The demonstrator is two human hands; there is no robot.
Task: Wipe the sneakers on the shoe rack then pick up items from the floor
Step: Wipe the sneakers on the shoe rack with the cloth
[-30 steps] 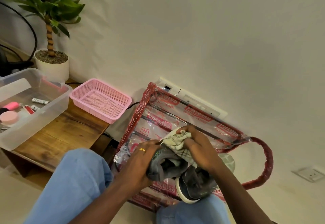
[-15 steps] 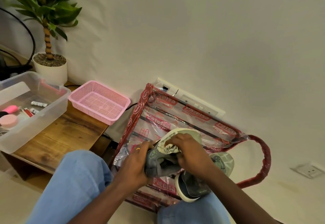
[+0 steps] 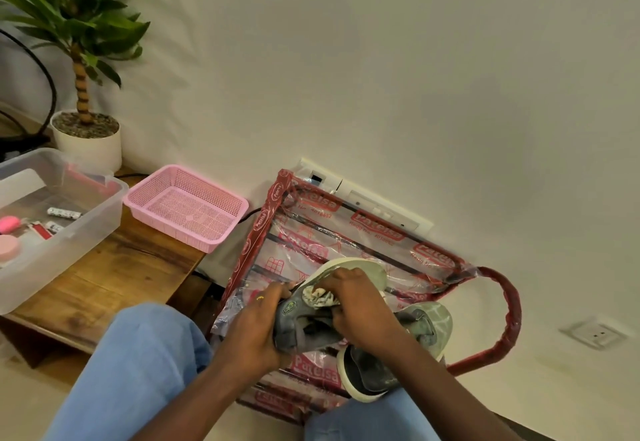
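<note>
A grey sneaker (image 3: 298,328) with a pale sole is held tipped on its side over the shoe rack (image 3: 273,205), which is wrapped in clear plastic with red print. My left hand (image 3: 252,322) grips the sneaker's heel end. My right hand (image 3: 356,305) presses a crumpled off-white cloth (image 3: 317,296) against the sneaker's upper, near the sole edge. A second grey sneaker (image 3: 367,374) lies on the rack just below my right wrist, partly hidden by my arm.
A pink mesh basket (image 3: 187,208) and a clear plastic box (image 3: 86,218) with small items stand on a wooden table (image 3: 121,274) at the left, beside a potted plant (image 3: 86,135). A wall socket (image 3: 594,333) sits at the right. My blue-trousered knees fill the bottom.
My right hand has rubbed the cloth along the sneaker toward its sole edge, and the shoe has turned so more of its pale sole shows. My left hand keeps its grip.
</note>
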